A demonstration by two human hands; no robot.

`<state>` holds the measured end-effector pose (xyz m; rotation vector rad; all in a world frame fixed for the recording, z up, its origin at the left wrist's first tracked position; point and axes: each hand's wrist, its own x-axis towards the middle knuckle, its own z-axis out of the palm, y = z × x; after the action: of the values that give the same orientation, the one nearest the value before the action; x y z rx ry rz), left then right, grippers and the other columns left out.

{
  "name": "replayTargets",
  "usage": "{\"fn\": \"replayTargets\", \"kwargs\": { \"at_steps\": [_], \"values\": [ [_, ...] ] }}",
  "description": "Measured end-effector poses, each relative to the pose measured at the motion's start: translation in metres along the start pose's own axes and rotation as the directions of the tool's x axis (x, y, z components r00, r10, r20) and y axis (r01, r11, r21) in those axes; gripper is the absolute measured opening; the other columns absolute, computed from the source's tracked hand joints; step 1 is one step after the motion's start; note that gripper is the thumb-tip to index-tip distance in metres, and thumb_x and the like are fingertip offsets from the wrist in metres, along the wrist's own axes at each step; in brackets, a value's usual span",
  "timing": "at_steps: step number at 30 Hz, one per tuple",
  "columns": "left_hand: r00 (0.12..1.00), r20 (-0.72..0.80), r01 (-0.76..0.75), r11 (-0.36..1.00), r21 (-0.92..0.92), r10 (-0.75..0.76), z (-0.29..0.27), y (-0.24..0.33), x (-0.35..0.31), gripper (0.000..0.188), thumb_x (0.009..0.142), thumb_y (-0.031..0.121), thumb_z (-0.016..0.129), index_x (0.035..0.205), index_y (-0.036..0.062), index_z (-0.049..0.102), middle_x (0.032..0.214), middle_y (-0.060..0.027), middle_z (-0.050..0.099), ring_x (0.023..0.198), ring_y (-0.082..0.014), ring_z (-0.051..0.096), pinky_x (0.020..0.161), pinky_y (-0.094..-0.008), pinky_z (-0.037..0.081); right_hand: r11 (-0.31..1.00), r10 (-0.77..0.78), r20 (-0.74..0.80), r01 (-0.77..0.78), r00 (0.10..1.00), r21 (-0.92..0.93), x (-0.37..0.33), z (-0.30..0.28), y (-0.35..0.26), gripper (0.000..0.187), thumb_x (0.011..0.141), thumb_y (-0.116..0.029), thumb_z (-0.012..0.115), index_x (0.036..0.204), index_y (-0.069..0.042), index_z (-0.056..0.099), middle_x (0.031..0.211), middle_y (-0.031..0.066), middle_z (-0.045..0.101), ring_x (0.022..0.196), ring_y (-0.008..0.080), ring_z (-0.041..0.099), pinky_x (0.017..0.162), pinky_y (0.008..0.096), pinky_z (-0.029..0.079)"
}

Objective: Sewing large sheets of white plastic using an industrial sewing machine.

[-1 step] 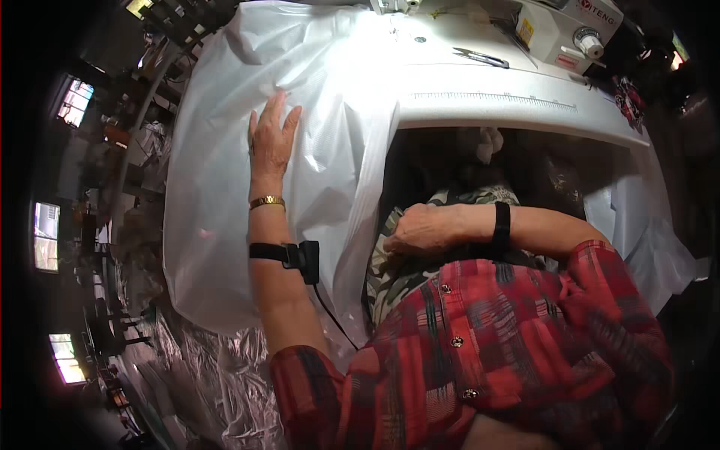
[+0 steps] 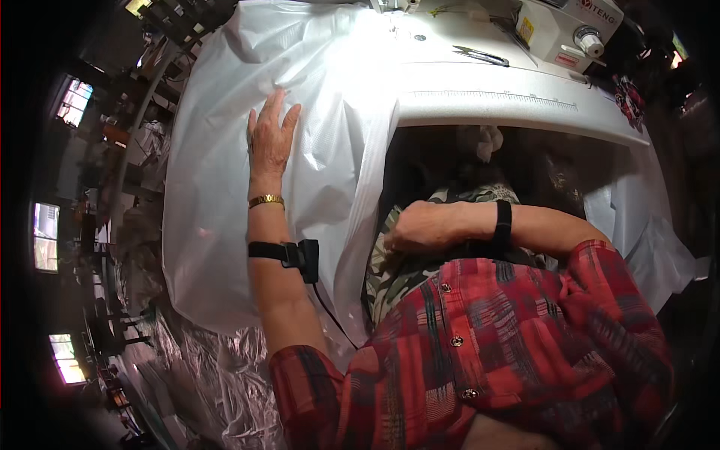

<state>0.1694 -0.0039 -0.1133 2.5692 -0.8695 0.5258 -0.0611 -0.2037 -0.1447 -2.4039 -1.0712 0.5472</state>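
Observation:
A large translucent white plastic sheet [image 2: 217,195] lies in loose folds over the left part of the sewing table. My left hand [image 2: 270,139] rests on it palm down, fingers stretched out and a little spread, gripping nothing. My right hand [image 2: 420,226] is closed in a fist above my lap, over camouflage-patterned trousers [image 2: 384,279]. Its fingertips are curled under and turned away, so whatever they may hold is hidden. Close to that fist, on its left, hangs the sheet's right edge.
A sewing machine [image 2: 559,37] stands at the back right, its needle area brightly lit. Thread snips [image 2: 480,56] lie on the white tabletop [image 2: 450,79], behind a printed ruler scale. A cable [image 2: 334,311] runs from the black strap device [image 2: 307,261] on my left forearm.

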Motion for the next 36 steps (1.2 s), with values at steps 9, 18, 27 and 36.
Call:
{"fn": "replayTargets", "kwargs": {
  "at_steps": [9,18,27,36],
  "values": [
    [1.0,-0.019,-0.001,0.999,-0.032,0.0,0.003,-0.002,-0.002,0.066,0.098,0.056,0.039,0.139,0.0051,0.048,0.143,-0.0131,0.05,0.137,-0.0247,0.04,0.118,-0.0463,0.02,0.99,-0.114,-0.636,0.038,0.763,-0.133,0.02,-0.002,0.013,0.013,0.09,-0.018,0.058,0.092,-0.006,0.055,0.081,0.013,0.062,0.074,0.0329,0.064,0.059,0.045,0.048],
    [1.0,-0.024,0.018,0.998,-0.052,-0.019,0.005,-0.003,-0.003,0.067,0.098,0.056,0.042,0.141,0.0052,0.046,0.142,-0.0149,0.05,0.138,-0.024,0.04,0.119,-0.0445,0.019,0.963,0.057,-0.193,-0.105,0.98,-0.247,0.028,0.019,0.012,0.015,0.08,-0.014,0.063,0.086,-0.001,0.058,0.064,0.0152,0.062,0.068,0.0352,0.068,0.056,0.0428,0.052],
    [1.0,-0.014,-0.002,0.998,-0.068,0.001,0.007,-0.01,0.001,0.067,0.097,0.057,0.043,0.141,0.0061,0.047,0.143,-0.0148,0.049,0.137,-0.0245,0.041,0.119,-0.0446,0.019,0.99,-0.046,-0.639,0.122,0.768,0.075,-0.05,-0.077,-0.03,0.007,0.088,-0.013,0.057,0.084,-0.008,0.06,0.063,0.0107,0.06,0.056,0.0298,0.06,0.053,0.041,0.047],
    [0.996,0.074,0.058,0.979,-0.196,-0.045,-0.005,0.006,-0.004,0.067,0.097,0.054,0.045,0.142,0.0036,0.045,0.146,-0.0123,0.047,0.139,-0.0249,0.038,0.12,-0.0432,0.016,0.743,0.669,0.014,-0.668,0.743,-0.024,-0.175,-0.018,0.007,0.03,0.087,-0.022,0.062,0.116,-0.011,0.062,0.081,0.0179,0.066,0.083,0.0368,0.065,0.076,0.0455,0.05]
  ]
}}
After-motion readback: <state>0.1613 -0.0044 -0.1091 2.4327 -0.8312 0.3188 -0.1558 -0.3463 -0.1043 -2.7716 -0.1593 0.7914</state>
